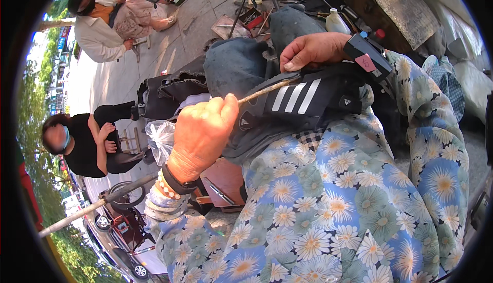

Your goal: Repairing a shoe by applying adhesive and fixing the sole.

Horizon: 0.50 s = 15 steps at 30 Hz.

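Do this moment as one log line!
left hand: gripping thin brown stick | right hand: pinched at edge of black white-striped item

Daisy-print garment (328, 221) | beaded bracelet (166, 189) | dark wristband (177, 184) | black wrist box (363, 46) (pink label (365, 63))

Sunlight falls in patches across an outdoor pavement (197, 15) of grey slabs — green trees (37, 152) and a parked car (97, 241) in the distance — with a worn box (390, 13) standing nearer.
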Available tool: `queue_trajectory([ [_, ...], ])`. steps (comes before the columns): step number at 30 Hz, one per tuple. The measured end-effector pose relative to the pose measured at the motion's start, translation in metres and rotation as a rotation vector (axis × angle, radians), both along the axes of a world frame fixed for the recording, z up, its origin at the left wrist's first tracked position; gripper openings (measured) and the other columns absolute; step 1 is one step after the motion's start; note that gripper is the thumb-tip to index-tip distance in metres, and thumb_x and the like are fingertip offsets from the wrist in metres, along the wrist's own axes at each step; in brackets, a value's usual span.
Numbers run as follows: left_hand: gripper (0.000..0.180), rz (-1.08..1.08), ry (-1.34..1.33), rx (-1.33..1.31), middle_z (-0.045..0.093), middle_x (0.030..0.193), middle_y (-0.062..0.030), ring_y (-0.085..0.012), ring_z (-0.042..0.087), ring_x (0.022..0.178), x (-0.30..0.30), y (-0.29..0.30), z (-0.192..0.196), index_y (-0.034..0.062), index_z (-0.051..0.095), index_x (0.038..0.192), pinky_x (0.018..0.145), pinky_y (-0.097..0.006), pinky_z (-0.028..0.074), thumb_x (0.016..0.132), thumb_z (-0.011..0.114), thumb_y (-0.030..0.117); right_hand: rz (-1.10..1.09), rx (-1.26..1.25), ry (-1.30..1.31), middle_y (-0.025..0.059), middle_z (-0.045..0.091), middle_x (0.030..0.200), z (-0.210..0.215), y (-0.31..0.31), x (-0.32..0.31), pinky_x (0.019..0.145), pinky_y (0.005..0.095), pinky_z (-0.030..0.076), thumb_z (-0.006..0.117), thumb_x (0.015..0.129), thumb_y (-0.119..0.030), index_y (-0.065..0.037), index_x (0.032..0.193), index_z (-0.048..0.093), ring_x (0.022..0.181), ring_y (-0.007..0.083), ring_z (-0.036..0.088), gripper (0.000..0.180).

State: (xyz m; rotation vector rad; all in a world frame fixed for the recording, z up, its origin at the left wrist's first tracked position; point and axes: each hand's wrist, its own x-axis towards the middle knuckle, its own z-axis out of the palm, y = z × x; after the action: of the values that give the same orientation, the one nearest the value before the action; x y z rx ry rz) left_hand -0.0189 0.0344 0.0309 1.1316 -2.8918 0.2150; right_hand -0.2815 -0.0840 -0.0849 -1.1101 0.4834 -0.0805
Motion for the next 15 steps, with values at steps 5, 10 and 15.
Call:
queue_trajectory([
  [5,0.017,0.153,0.002,0.105,0.058,0.070,-0.0126,-0.0310,0.060,0.061,0.006,0.001,0.006,0.0036,0.060,0.093,0.052,-0.038,0.046,0.076,0.062,0.004,-0.036,0.023,0.028,-0.0006,0.065,0.085,-0.002,-0.002,-0.003,0.067,0.0170,0.049,0.062,0.090,-0.017,-0.001,0.100,0.064,0.073,0.0044,0.061,0.019],
  [10,0.012,0.256,0.003,0.185,0.060,0.071,-0.0148,-0.0336,0.059,0.063,0.003,0.006,0.025,0.0050,0.061,0.089,0.054,-0.040,0.046,0.077,0.061,0.003,-0.008,0.063,0.010,-0.0005,0.065,0.084,-0.005,-0.004,-0.003,0.067,0.0187,0.050,0.062,0.090,-0.017,-0.001,0.099,0.064,0.072,0.0058,0.061,0.019],
  [15,0.009,0.219,0.071,0.203,0.062,0.073,-0.0152,-0.0335,0.061,0.066,-0.007,-0.001,0.021,0.0030,0.061,0.086,0.056,-0.039,0.047,0.078,0.062,0.004,-0.022,0.030,0.006,-0.0009,0.065,0.084,-0.007,-0.003,-0.003,0.066,0.0181,0.050,0.062,0.090,-0.018,-0.001,0.099,0.064,0.071,0.0055,0.061,0.020],
])
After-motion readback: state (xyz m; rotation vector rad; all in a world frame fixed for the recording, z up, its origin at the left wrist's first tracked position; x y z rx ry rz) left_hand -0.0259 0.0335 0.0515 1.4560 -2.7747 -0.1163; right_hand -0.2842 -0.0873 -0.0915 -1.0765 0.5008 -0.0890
